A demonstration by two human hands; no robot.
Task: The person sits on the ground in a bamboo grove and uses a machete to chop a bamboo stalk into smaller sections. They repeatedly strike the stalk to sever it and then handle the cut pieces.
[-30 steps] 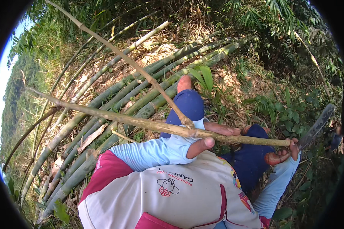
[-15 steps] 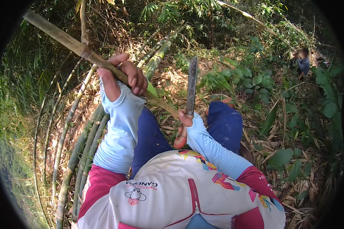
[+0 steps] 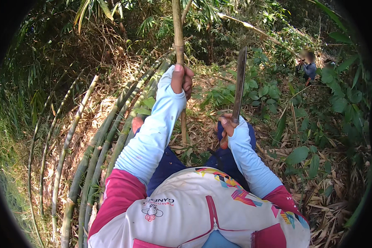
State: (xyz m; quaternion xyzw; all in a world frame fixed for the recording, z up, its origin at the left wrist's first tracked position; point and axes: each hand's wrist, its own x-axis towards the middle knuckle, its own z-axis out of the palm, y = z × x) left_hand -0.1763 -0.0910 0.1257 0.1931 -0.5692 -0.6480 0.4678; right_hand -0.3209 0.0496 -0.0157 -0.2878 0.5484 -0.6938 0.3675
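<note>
— Bamboo is what fills the middle of the frame: one thin pole [image 3: 178,45] standing nearly upright, running from the top edge down past the knees. Who has it?

— The left hand [image 3: 182,79], fingers wrapped fully round the stem at upper centre, arm stretched out in a pale blue sleeve. Gripped that high, the pole is kept steady and away from the body.

— And the other hand?

— The right hand [image 3: 227,126] is closed on the handle of a machete [image 3: 239,84]. The blade points up, just right of the pole and apart from it, not touching. Held that way, the edge looks kept clear of the left arm, I'd judge.

— Where does the pole end?

— Its lower part drops behind the left forearm and shows again between the legs, near the ground; the very foot I cannot make out.

— What's underfoot?

— No bench, only forest floor [image 3: 318,194]: dry brown leaves and husks, with green broadleaf plants [image 3: 273,95] to the right.

— On the left?

— A stack of long cut bamboo culms [image 3: 99,149] lying side by side, curving from lower left up toward the centre, close beside the left leg.

— Anyone else?

— Another person [image 3: 308,66], small, at upper right among the bushes, well apart. Dense bamboo thicket [image 3: 111,25] closes off the top of the frame.
</note>
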